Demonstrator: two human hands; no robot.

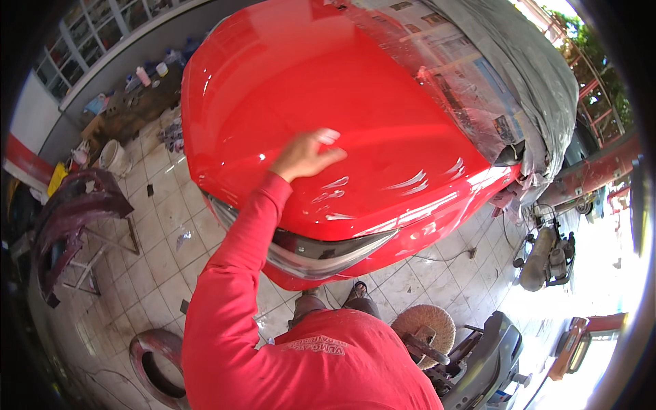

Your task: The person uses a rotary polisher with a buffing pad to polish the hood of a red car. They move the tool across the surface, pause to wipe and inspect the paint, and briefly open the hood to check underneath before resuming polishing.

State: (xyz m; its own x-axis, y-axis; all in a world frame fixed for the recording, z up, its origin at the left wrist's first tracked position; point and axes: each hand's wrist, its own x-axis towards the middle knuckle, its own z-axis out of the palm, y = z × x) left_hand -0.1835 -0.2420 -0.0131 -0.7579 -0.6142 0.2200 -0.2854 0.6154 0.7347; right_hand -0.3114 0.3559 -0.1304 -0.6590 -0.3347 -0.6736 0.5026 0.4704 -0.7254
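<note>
My left hand [307, 154] reaches over the glossy red car hood [321, 82]. Its fingers are apart and hold nothing; whether they touch the paint I cannot tell. Whitish streaks, smears or reflections, lie on the hood near the hand and further right. Below the hand is a headlight [321, 254] of the car. My right hand does not show. At my right side a round, tan, fluffy pad [430, 320] with a dark handle-like part sticks out past my red shirt; what supports it is hidden.
Newspaper [471, 75] and a grey cover [526, 55] lie over the windshield area. Left on the tiled floor are a dark red bumper [68, 212] on a stand, a tyre [147, 359] and a white bucket [115, 158]. A compressor-like machine [543, 256] and dark grey parts [488, 362] are right.
</note>
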